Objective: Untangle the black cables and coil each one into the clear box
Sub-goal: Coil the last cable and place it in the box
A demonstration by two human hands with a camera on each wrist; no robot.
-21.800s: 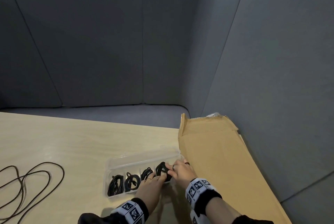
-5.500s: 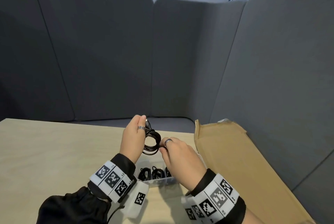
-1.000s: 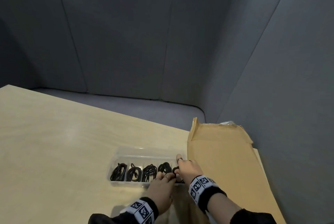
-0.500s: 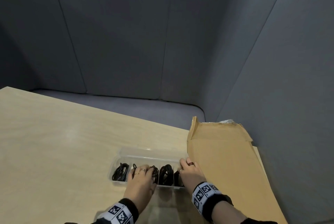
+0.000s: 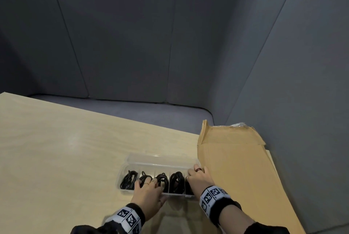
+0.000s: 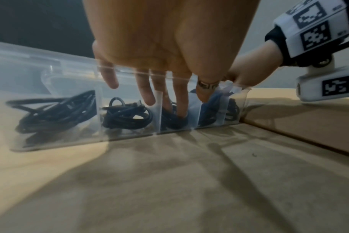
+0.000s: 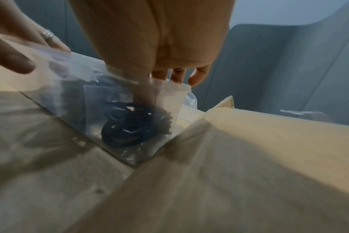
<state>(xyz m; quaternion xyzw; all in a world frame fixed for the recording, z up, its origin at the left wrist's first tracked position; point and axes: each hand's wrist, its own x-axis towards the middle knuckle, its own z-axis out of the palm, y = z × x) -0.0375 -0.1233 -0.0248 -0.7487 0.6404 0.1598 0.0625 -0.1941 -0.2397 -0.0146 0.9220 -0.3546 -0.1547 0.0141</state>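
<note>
On the pale wood table (image 5: 56, 148) a clear box (image 5: 160, 164) stands with its lid open behind it. Black coiled cables fill its compartments, from the leftmost coil (image 5: 129, 181) to a thick coil (image 5: 176, 181). My left hand (image 5: 149, 183) reaches over the near wall into the middle compartments. Its straight fingers (image 6: 181, 100) press down on a coil (image 6: 175, 121) there. My right hand (image 5: 194, 174) is at the box's right end. One finger pushes on the rightmost coil (image 7: 130, 126), and the other fingertips (image 7: 179, 77) sit by the end wall.
A flattened cardboard sheet (image 5: 236, 167) lies against the box's right end and runs to the table's right edge. Grey padded panels (image 5: 132, 45) and a bench seat (image 5: 151, 113) close off the back and right. Bare tabletop stretches left of the box.
My left hand has moved left from the box's right end to the middle compartments. The right hand has stayed at the right end. The cable coiled in the air earlier now lies in the box.
</note>
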